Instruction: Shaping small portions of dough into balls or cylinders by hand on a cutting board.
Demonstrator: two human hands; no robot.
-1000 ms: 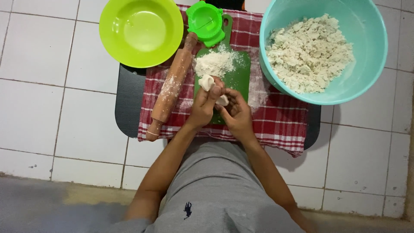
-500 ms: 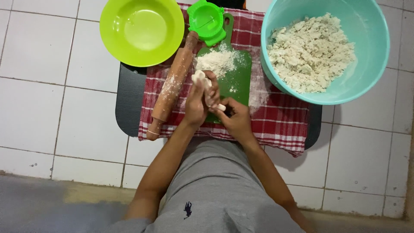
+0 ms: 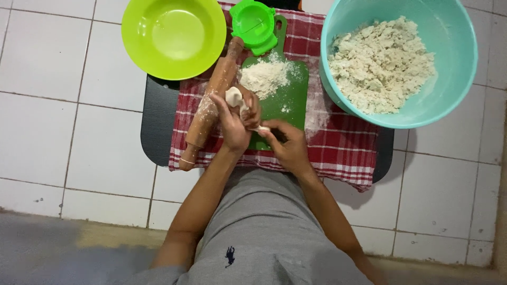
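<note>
The left hand [image 3: 232, 122] is closed round a lump of dough [image 3: 234, 97], the right hand [image 3: 288, 146] pinching its lower end, both above the green board [image 3: 288, 92]. Flour [image 3: 262, 77] lies heaped on the board just beyond. A rolling pin [image 3: 210, 103] lies just left, on the checked cloth [image 3: 338, 148]. Farther out stand a green bowl [image 3: 173, 37], a green press [image 3: 254, 24], and a teal bowl [image 3: 454, 68] of crumbly dough. The right fingertips are hard to make out.

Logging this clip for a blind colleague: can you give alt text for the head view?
Seen from above, the left hand and right hand work a piece of white dough over a green cutting board on a red checked cloth. Around them lie a rolling pin, an empty lime bowl and a teal bowl of crumbly dough.
</note>
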